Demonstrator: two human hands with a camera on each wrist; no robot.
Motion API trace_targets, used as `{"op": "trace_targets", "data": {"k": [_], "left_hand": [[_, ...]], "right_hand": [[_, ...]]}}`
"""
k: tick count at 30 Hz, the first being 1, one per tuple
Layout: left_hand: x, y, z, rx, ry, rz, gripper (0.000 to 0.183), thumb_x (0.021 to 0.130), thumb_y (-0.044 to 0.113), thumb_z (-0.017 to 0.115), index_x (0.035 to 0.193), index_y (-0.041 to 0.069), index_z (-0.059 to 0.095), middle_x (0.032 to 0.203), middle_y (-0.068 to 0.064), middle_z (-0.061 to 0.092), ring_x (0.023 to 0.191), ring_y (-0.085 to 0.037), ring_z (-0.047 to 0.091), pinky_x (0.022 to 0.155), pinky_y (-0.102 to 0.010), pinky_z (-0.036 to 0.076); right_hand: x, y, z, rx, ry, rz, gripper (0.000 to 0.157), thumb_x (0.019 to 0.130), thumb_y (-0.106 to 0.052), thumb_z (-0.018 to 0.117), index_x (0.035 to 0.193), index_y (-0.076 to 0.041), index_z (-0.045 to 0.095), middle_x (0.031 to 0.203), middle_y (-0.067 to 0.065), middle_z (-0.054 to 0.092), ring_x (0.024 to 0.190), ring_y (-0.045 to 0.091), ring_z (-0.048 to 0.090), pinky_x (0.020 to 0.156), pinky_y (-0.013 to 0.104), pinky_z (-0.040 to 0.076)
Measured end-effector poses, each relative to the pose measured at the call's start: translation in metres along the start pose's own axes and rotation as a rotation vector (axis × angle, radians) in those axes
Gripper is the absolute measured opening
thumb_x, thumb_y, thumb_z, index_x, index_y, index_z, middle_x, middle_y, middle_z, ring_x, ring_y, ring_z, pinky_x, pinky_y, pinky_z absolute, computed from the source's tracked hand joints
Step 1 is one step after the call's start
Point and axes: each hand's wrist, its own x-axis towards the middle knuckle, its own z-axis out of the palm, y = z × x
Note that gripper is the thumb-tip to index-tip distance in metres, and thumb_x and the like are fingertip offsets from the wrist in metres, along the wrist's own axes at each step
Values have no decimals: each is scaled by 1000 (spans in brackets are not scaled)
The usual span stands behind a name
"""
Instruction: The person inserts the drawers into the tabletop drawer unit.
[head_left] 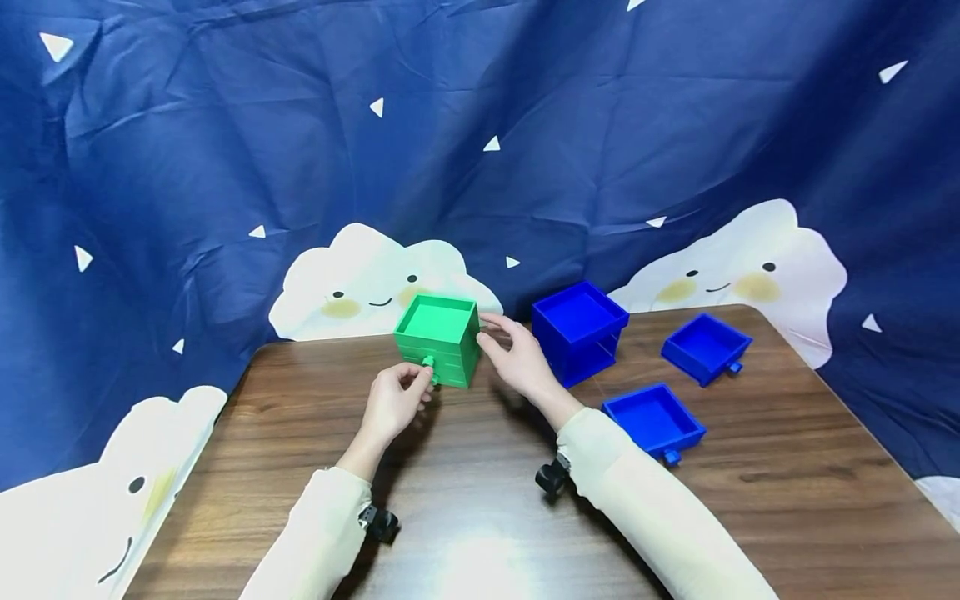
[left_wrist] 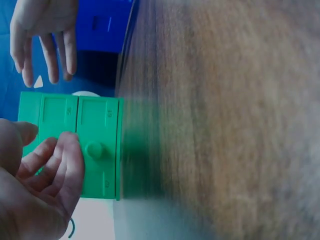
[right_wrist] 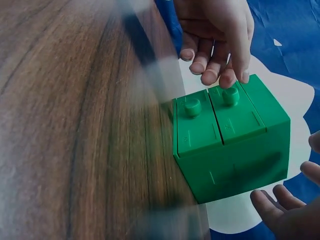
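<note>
Fingers of the left hand curl before the upper knob of the green drawer box, thumb set apart, though whether they touch it cannot be told; the right hand holds its fingers spread just beside the box's right wall. The box stands on the far part of the desk, left of the blue cabinet. Without bracing, a pull could drag it nearer, while a slanted one might jam the upper drawer.
</note>
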Motion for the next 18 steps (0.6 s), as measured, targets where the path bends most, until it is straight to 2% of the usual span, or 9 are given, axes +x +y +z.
{"op": "trace_targets", "data": {"k": [4, 9, 14, 18], "left_hand": [[-2, 3, 2, -25, -32, 25, 26, 106, 16, 67, 109, -7, 76, 90, -23, 78, 82, -40, 77, 65, -28, 62], [-5, 5, 5, -4, -55, 74, 22, 105, 13, 67, 112, -5, 77, 88, -17, 78, 85, -40, 77, 72, -21, 56], [-10, 8, 10, 15, -91, 96, 20, 104, 12, 67, 112, -3, 77, 92, -18, 79, 90, -39, 77, 82, -23, 55], [-12, 13, 13, 23, -100, 119, 20, 104, 12, 67, 113, -2, 78, 92, -14, 80, 89, -35, 78, 84, -27, 56]], "right_hand": [[-3, -1, -5, 6, 6, 7, 45, 107, -21, 65, 148, -5, 63, 140, 20, 72, 131, 37, 68, 114, 50, 52], [-9, -4, -10, 43, 1, 15, 44, 105, -17, 67, 147, -4, 63, 138, 22, 72, 130, 37, 69, 113, 50, 53], [-17, -7, -16, 67, 3, 18, 40, 105, -14, 67, 142, -1, 65, 134, 23, 74, 126, 37, 71, 109, 51, 55], [-22, -11, -19, 70, -5, 14, 37, 105, -16, 68, 139, -3, 68, 130, 21, 76, 121, 35, 73, 106, 50, 57]]}}
